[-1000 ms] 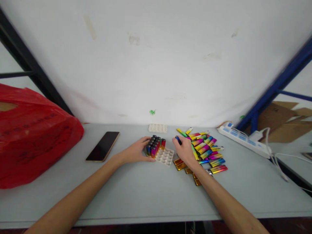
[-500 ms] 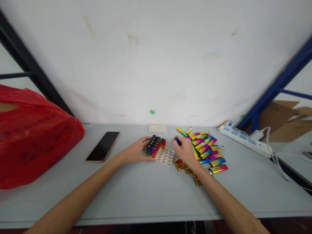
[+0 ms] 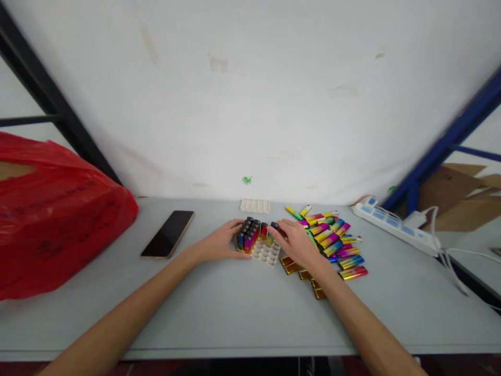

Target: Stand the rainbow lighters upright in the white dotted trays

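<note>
A white tray [image 3: 267, 254] with round sockets lies mid-table, and several shiny multicoloured lighters [image 3: 249, 236] stand upright in its left part. My left hand [image 3: 219, 243] curls against the tray's left side, fingers touching the standing lighters. My right hand [image 3: 295, 241] pinches one lighter [image 3: 273, 230] upright over the tray's far right sockets, beside the standing ones. A loose heap of rainbow and gold lighters [image 3: 332, 243] lies flat just right of my right hand.
A dark phone [image 3: 168, 234] lies left of the tray. A big red plastic bag [image 3: 55, 214] fills the left end. A second white tray [image 3: 254, 205] sits by the wall. A white power strip [image 3: 393, 228] with cables lies at the right.
My right hand has carried the lighter leftward from above the heap to the tray, next to the standing lighters. My left hand has stayed at the tray's left side.
</note>
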A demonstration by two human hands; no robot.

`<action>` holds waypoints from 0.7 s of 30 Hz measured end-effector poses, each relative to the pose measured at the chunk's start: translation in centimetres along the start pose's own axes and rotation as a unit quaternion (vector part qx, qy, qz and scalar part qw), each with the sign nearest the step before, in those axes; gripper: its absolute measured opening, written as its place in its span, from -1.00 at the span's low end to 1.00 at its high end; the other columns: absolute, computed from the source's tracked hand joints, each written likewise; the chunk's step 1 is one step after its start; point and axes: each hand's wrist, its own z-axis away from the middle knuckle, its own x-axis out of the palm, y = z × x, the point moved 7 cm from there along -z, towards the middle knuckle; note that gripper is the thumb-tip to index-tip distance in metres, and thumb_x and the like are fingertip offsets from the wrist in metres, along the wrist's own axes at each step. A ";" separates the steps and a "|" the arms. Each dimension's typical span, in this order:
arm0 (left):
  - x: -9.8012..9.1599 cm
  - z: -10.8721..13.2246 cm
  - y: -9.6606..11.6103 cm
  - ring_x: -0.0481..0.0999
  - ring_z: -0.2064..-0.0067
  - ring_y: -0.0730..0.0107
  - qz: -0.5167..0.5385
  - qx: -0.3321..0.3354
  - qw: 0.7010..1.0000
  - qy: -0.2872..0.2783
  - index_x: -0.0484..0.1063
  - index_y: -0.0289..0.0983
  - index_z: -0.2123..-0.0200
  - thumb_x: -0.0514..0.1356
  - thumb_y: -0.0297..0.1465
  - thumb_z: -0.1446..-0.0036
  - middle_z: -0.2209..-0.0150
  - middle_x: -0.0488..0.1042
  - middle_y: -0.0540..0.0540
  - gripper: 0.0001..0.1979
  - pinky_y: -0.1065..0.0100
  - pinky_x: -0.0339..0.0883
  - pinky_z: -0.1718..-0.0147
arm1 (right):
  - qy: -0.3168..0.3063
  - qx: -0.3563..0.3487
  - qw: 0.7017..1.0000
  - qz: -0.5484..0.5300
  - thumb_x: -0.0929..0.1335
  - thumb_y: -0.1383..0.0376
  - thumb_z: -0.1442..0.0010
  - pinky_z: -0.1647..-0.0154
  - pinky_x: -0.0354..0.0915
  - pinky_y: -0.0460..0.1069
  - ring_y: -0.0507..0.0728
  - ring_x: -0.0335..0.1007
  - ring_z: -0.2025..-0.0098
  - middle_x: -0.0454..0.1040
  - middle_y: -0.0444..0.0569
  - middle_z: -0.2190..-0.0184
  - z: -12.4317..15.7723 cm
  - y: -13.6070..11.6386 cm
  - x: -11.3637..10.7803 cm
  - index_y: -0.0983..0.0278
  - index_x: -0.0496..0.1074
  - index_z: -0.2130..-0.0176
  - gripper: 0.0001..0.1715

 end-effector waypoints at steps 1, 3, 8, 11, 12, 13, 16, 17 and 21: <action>0.0 0.0 0.0 0.54 -0.67 -0.39 0.000 0.001 1.000 0.001 0.63 -0.16 -0.59 0.76 0.15 -0.20 -0.65 0.55 -0.35 0.05 -0.20 0.35 -0.76 | -0.007 0.006 1.000 -0.001 0.32 -0.17 -0.81 0.11 0.39 0.10 0.23 0.48 0.28 0.50 -0.05 0.36 0.0 0.1 0.2 0.07 0.31 0.35 -0.30; 0.0 0.0 0.1 0.55 -0.66 -0.37 0.000 0.005 1.000 0.002 0.64 -0.15 -0.58 0.75 0.17 -0.22 -0.64 0.55 -0.34 0.03 -0.19 0.36 -0.76 | -0.005 0.007 1.000 -0.011 0.31 -0.21 -0.81 0.17 0.34 0.08 0.21 0.46 0.33 0.50 -0.07 0.42 0.1 0.1 0.5 0.07 0.29 0.37 -0.25; 0.0 0.1 0.1 0.54 -0.66 -0.35 0.004 0.011 1.000 0.002 0.64 -0.08 -0.59 0.74 0.21 -0.22 -0.66 0.55 -0.28 0.02 -0.17 0.37 -0.75 | -0.005 0.013 1.000 0.017 0.32 -0.22 -0.83 0.20 0.30 0.05 0.22 0.56 0.32 0.65 0.01 0.38 -0.2 0.2 1.7 0.08 0.37 0.34 -0.26; 0.0 0.0 0.1 0.54 -0.66 -0.35 0.000 0.009 1.000 -0.001 0.63 -0.10 -0.59 0.72 0.22 -0.23 -0.65 0.55 -0.30 0.03 -0.18 0.36 -0.75 | -0.045 0.021 0.997 0.060 0.33 -0.18 -0.86 0.23 0.25 0.04 0.24 0.63 0.31 0.73 0.05 0.33 -0.5 0.2 2.7 0.11 0.49 0.25 -0.33; 0.0 0.0 0.1 0.54 -0.66 -0.35 -0.002 0.008 1.000 -0.003 0.63 -0.12 -0.59 0.72 0.23 -0.23 -0.65 0.55 -0.31 0.03 -0.18 0.35 -0.76 | -0.054 0.020 0.996 0.073 0.32 -0.18 -0.86 0.24 0.23 0.04 0.24 0.66 0.30 0.75 0.07 0.31 -0.6 0.1 2.9 0.12 0.52 0.21 -0.34; 0.1 0.0 0.1 0.54 -0.66 -0.34 -0.004 0.007 1.000 -0.006 0.63 -0.13 -0.59 0.72 0.23 -0.23 -0.65 0.55 -0.32 0.04 -0.18 0.34 -0.76 | -0.059 0.017 0.994 0.085 0.32 -0.18 -0.87 0.24 0.22 0.04 0.25 0.68 0.28 0.78 0.09 0.29 -0.7 0.0 3.0 0.13 0.55 0.18 -0.34; 0.0 0.0 0.2 0.55 -0.65 -0.33 -0.001 0.008 1.000 -0.007 0.62 -0.12 -0.59 0.72 0.22 -0.24 -0.65 0.55 -0.31 0.03 -0.19 0.33 -0.76 | -0.063 0.016 0.992 0.109 0.32 -0.23 -0.85 0.26 0.19 0.04 0.26 0.71 0.28 0.81 0.12 0.26 -0.7 -0.3 3.2 0.15 0.60 0.13 -0.33; 0.0 0.1 0.2 0.55 -0.65 -0.33 0.001 0.008 1.000 -0.005 0.63 -0.12 -0.59 0.73 0.21 -0.24 -0.64 0.55 -0.31 0.02 -0.19 0.34 -0.76 | -0.061 0.020 0.991 0.114 0.33 -0.25 -0.84 0.27 0.18 0.04 0.26 0.71 0.29 0.82 0.12 0.26 -0.7 -0.4 3.2 0.15 0.61 0.13 -0.32; -0.1 0.2 0.0 0.57 -0.63 -0.36 0.002 0.007 1.000 0.004 0.65 -0.12 -0.57 0.75 0.17 -0.22 -0.62 0.58 -0.32 0.00 -0.23 0.36 -0.75 | -0.049 0.042 0.989 0.134 0.37 -0.20 -0.84 0.30 0.11 0.05 0.25 0.73 0.29 0.84 0.12 0.24 -0.4 -0.5 3.1 0.15 0.66 0.11 -0.37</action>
